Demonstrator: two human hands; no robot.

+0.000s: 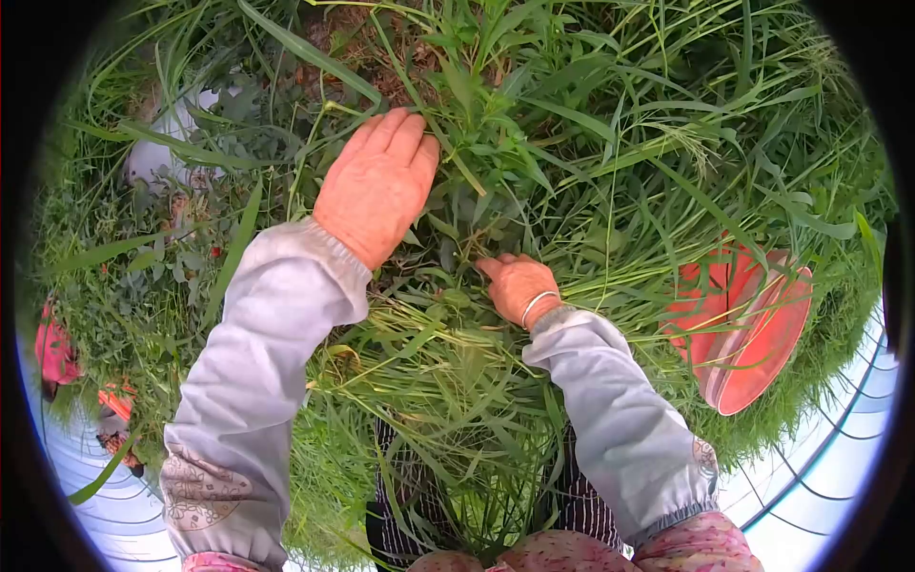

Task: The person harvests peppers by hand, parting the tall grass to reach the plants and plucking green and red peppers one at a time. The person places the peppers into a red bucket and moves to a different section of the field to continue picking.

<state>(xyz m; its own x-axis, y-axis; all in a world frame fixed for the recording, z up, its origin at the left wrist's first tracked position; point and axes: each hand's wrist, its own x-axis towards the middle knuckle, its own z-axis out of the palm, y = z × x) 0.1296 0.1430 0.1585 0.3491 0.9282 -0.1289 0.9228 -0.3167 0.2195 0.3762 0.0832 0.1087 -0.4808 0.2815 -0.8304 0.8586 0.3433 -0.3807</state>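
Observation:
My left hand [378, 181] lies palm down against the plants at upper middle, its fingers stretched out side by side and pointing up. Lower and to the right, my right hand [518, 288] reaches into the base of the green stems [477, 238]. Its fingers are curled, with one fingertip showing toward the left; the leaves hide the rest and anything they may hold. Flattened, yellowish grass [419, 334] lies just below both hands. A white band circles my right wrist.
A red bucket or basin [753, 329] lies tilted in the grass at right. A whitish object [167, 148] shows through leaves at upper left. Pink [57, 353] and orange [116, 400] items sit at far left. My knees are at the bottom.

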